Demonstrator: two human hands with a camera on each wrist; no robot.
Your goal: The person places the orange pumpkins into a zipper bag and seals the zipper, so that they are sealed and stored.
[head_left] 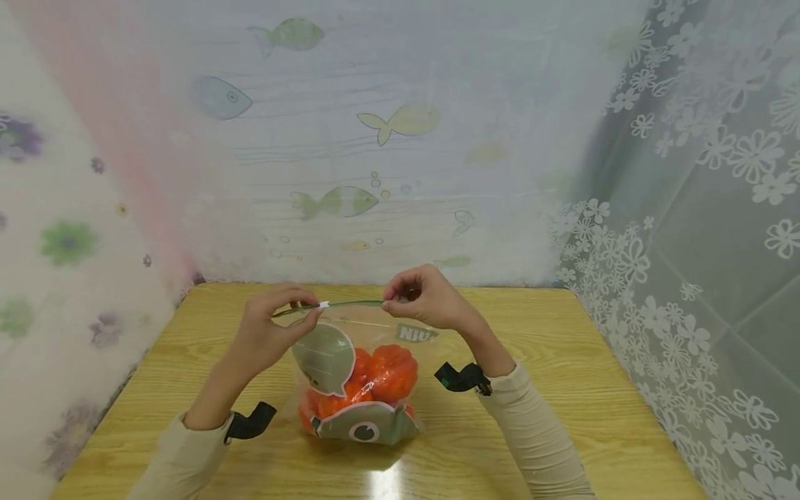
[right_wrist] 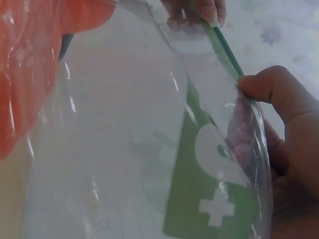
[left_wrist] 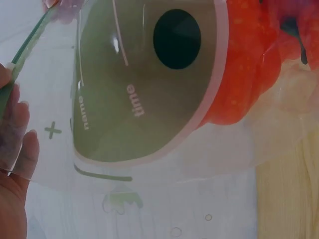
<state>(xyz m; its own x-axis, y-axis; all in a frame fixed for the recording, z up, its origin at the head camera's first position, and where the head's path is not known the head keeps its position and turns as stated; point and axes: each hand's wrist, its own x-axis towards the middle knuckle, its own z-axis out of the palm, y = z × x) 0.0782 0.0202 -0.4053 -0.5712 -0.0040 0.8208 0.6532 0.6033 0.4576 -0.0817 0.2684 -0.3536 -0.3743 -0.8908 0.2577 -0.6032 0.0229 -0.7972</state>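
Note:
A clear zip bag [head_left: 323, 354] with green cartoon prints stands upright on the table, holding lumpy orange-red vegetables [head_left: 390, 375] that resemble peppers, one with a dark green stem. Along the top runs a green zip strip [head_left: 355, 303] with a white slider [head_left: 323, 305]. My left hand [head_left: 269, 323] pinches the zip edge at the slider between thumb and fingers. Nearer the other end, my right hand [head_left: 431, 302] pinches the same edge. In the right wrist view the right thumb [right_wrist: 264, 84] presses on the strip, with fingers seen through the film behind it.
The bag rests on a wooden table [head_left: 519, 417]. Behind hangs a sheet printed with fish [head_left: 337, 201]. Flowered sheets stand at left and at right [head_left: 687, 312]. Black straps with camera mounts [head_left: 250, 421] are on both wrists.

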